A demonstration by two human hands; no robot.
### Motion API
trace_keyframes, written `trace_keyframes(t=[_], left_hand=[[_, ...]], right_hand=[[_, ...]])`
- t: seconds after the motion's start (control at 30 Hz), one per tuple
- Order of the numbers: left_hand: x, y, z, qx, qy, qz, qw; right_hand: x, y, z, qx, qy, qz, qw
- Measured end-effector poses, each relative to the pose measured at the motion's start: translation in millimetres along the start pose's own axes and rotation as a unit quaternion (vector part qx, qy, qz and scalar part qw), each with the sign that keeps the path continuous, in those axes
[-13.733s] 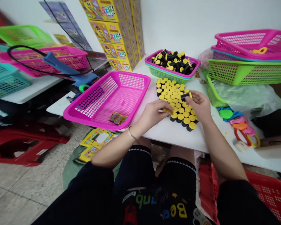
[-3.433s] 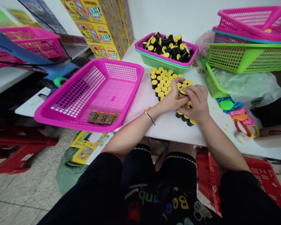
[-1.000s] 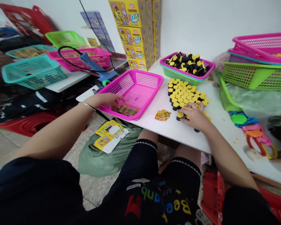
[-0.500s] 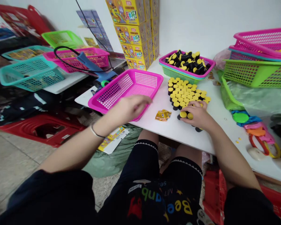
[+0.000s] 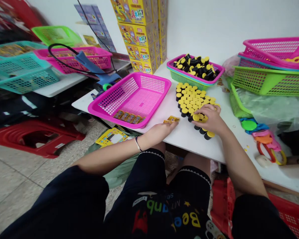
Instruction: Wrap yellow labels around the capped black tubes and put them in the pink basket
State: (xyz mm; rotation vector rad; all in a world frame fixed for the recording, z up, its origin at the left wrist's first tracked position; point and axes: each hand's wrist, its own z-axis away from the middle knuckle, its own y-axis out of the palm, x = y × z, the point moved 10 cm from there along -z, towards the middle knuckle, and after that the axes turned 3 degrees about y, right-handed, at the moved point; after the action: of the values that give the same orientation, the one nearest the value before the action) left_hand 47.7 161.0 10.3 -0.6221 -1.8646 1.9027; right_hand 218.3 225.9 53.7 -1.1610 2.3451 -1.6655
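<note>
My left hand (image 5: 159, 131) lies on the white table (image 5: 186, 141), its fingertips at two small yellow packets (image 5: 171, 119). It holds nothing that I can see. My right hand (image 5: 209, 119) rests over the near end of a tight block of upright black cylinders with yellow caps (image 5: 189, 98). Its fingers are spread across several caps, and the cylinders under the palm are hidden.
A magenta basket (image 5: 129, 99) holding a row of packets stands left of my hands. Behind the block, a basket (image 5: 195, 69) is heaped with loose cylinders. Stacked baskets (image 5: 271, 78) and coloured plastic pieces (image 5: 264, 141) lie right; yellow cartons (image 5: 137, 36) stand behind.
My left hand has moved from above the magenta basket's rim down to the table beside the packets. My right hand stays on the cylinders. The camera view has shifted slightly left.
</note>
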Motion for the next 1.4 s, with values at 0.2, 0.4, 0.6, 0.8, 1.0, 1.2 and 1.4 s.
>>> trace_keyframes(t=[0.2,0.4,0.6,0.8,1.0,1.2,1.4], left_hand=[[10,-16.4,3,-0.035,-0.023,0.017,0.999],[-2,-68.2,-24,-0.210,0.053,0.210,0.953],[-7,-106.8,-91,-0.292,0.036,0.240,0.925],[-5,-78.1,-144,-0.260,0.073,0.222,0.937],[3,-53.8,-145,-0.262,0.106,0.229,0.932],[10,-61.5,-134,-0.320,0.135,0.299,0.889],[1,-52.7,-139,-0.274,0.154,0.302,0.900]], right_hand=[[-5,-15,-2,-0.054,0.009,-0.069,0.996],[-38,-39,1,-0.190,0.100,-0.204,0.955],[-91,-46,7,-0.294,0.185,-0.339,0.875],[-119,-53,11,-0.306,0.228,-0.353,0.854],[-96,-44,7,-0.274,0.205,-0.363,0.867],[-74,-36,1,-0.228,0.175,-0.392,0.874],[-71,-38,-1,-0.217,0.115,-0.320,0.915]])
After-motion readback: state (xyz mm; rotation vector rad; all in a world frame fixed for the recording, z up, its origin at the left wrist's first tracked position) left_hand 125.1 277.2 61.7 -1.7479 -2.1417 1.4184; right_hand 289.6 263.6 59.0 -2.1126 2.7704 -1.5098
